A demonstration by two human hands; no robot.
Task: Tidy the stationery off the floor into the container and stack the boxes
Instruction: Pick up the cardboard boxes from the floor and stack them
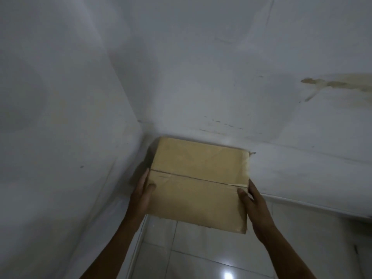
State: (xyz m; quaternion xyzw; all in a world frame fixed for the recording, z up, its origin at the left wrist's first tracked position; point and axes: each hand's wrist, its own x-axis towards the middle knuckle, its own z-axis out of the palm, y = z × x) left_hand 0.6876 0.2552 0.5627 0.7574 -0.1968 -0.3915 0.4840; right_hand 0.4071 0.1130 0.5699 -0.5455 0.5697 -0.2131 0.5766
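Below, both hands [201, 200] clasp the closed cardboard box [198, 184], fingers hidden behind its sides.

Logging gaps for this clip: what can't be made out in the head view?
- What the cardboard box rests on, if anything: its own body hides that.
- Its contents: flaps closed.
- The fingers of the left hand and right hand, behind the box sides; only the thumbs show on top.
- Stationery, container, other boxes: none visible.
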